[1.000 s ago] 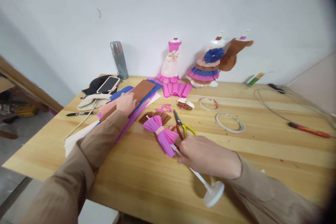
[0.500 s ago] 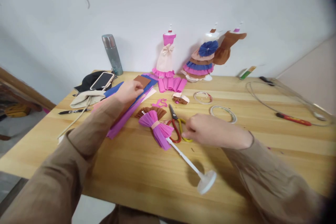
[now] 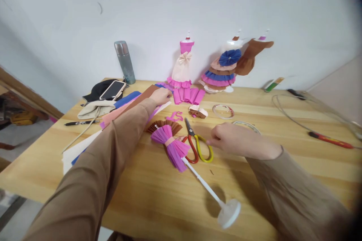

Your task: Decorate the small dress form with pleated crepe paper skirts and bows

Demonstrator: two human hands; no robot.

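Note:
My left hand [image 3: 161,96] is at the far end of a stack of coloured crepe paper strips [image 3: 138,99], fingers bent down; its fingertips are hidden. My right hand [image 3: 236,137] hovers with curled fingers just right of the scissors [image 3: 199,143], which lie with blades slightly apart; nothing shows in it. In front lies a small white dress stand [image 3: 207,188] on its side, wearing a pink and purple crepe paper dress [image 3: 169,143] with a peach band. Brown pleated paper [image 3: 162,125] fans out behind the dress.
Three dressed stands, including one in pink and cream [image 3: 182,64], are along the wall. A flask [image 3: 124,62], a phone [image 3: 113,89] and a pen [image 3: 80,123] are at left. Rolls of tape [image 3: 223,112], paper scraps [image 3: 198,112] and a cable with a red-handled tool [image 3: 329,140] lie rightward.
My left hand has moved right along the paper stack to its far end. My right hand has shifted slightly right, uncovering more of the scissors' yellow handle. The view has tilted a little.

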